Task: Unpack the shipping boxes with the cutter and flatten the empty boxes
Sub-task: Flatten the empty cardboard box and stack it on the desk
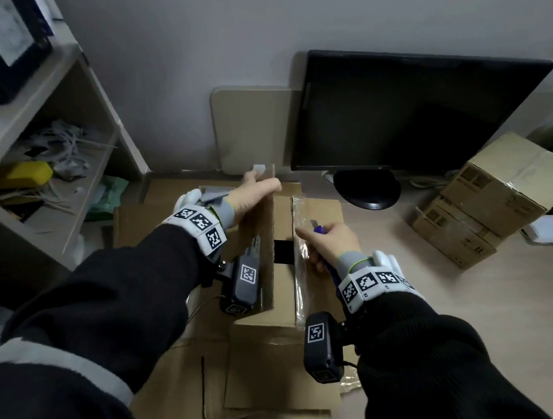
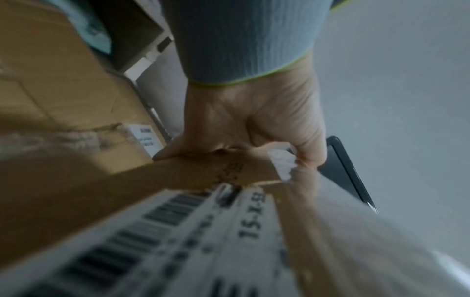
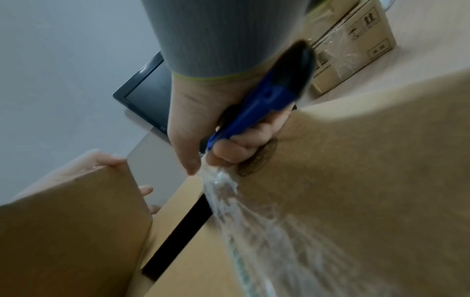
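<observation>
The open shipping box (image 1: 295, 279) sits at the centre of the head view on flattened cardboard (image 1: 181, 387) laid over the counter (image 1: 463, 297). It is stiff corrugated board, probably light, though I cannot see what fills it. At 2 o'clock, two sealed boxes (image 1: 495, 194) stand stacked. The box's left flap (image 1: 264, 228) stands upright; its far top edge, at 12 o'clock, is the firm place to hold. The right flap (image 1: 319, 213) lies nearly level, a slick, crinkled tape strip (image 1: 299, 269) along its inner edge. The left hand (image 1: 252, 196) grips the left flap's top edge. The right hand (image 1: 329, 245) is wrapped round the blue cutter (image 3: 257, 108), blade out, fingers resting on the tape.
</observation>
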Demonstrator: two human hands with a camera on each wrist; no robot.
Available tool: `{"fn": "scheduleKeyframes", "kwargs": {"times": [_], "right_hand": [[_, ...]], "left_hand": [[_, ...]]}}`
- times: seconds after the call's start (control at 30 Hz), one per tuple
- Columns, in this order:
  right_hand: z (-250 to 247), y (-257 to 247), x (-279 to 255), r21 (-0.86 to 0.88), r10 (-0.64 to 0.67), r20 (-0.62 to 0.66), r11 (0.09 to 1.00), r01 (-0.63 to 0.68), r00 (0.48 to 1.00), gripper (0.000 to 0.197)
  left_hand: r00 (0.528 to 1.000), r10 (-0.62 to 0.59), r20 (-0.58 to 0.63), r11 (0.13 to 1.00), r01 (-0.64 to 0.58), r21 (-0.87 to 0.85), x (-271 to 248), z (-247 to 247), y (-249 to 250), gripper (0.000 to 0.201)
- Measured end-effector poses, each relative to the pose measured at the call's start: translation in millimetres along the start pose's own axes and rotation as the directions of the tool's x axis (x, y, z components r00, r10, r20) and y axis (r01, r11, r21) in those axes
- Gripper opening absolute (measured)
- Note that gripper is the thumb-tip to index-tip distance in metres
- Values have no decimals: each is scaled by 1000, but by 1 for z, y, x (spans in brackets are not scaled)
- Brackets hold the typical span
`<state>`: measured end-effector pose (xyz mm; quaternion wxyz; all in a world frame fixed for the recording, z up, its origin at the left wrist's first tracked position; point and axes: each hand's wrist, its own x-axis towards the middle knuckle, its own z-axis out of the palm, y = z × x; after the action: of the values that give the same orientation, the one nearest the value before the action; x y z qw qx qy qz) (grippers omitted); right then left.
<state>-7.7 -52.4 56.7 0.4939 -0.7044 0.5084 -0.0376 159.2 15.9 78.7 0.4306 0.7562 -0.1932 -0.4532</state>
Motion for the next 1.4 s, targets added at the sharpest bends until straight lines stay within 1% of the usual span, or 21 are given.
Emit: {"fn": "scheduleKeyframes", "kwargs": {"times": [0.13,0.23,0.3,0.37,0.43,0.47,0.5,0.57,0.63,0.7,0.73,0.8,0.9,0.97,1.03,1.1,1.13,1.23,1.3,1.37,1.4], "right_hand": [[2,-9,-3,-369,-58,-19,928,47,998,51],[3,-13,-2,-442,-41,38,895,53,998,43],[1,-13,-2,-457,-34,84,887,68,996,34],[-3,-14,-3,-434,-41,125,896,92,991,28],[-12,-16,-6,-366,-59,159,924,114,985,30],[-18,-19,-7,-333,-66,167,935,119,984,32],[-25,-22,-8,-303,-79,167,945,127,983,34],[-43,-27,-5,-229,-116,154,962,150,981,35],[-63,-30,1,-135,-131,143,979,150,981,34],[-80,-30,4,-91,-144,119,984,155,982,31],[-85,-28,5,-117,-155,94,979,166,983,30],[-94,-23,10,-224,-202,40,953,206,979,29],[-99,-21,15,-312,-242,14,921,234,970,29],[-99,-22,17,-337,-253,20,909,245,967,35],[-99,-24,16,-353,-272,32,897,265,962,41],[-96,-27,15,-364,-303,56,881,302,951,41],[-94,-29,16,-364,-315,64,876,316,947,41],[-89,-32,14,-379,-327,73,865,329,942,41],[-88,-32,13,-388,-333,70,860,333,940,43],[-89,-30,13,-396,-330,72,856,331,941,44],[-91,-29,14,-397,-328,72,857,329,942,45]], "left_hand": [[998,-1,-56,983,11,184,-10,-2,-1,93],[998,-44,-39,950,54,308,-26,-11,4,98],[996,-89,12,934,79,349,-42,-15,7,91],[994,-101,49,942,79,327,-52,-24,7,62],[997,-74,-16,959,76,273,-64,-36,4,22],[996,-48,-70,951,67,301,-68,-44,2,7],[993,-12,-118,928,55,368,-72,-52,-1,2],[985,44,-166,850,50,524,-75,-65,-8,13],[977,59,-207,789,81,609,-79,-73,-18,13],[948,107,-301,735,128,666,-82,-75,-30,43],[929,130,-347,742,141,656,-86,-73,-33,59],[899,175,-401,781,121,613,-91,-63,-36,75],[903,170,-394,780,121,613,-97,-52,-27,80],[911,185,-369,735,121,667,-101,-47,-15,84],[904,241,-354,618,138,774,-105,-38,0,83],[871,339,-354,532,133,836,-110,-18,15,72],[857,393,-334,525,89,846,-114,-8,22,63],[827,540,-153,502,-171,848,-120,38,38,36],[871,489,-53,532,-250,809,-118,69,39,30],[946,321,32,533,-209,820,-109,94,29,36],[974,222,53,521,-164,838,-102,101,20,46]]}}
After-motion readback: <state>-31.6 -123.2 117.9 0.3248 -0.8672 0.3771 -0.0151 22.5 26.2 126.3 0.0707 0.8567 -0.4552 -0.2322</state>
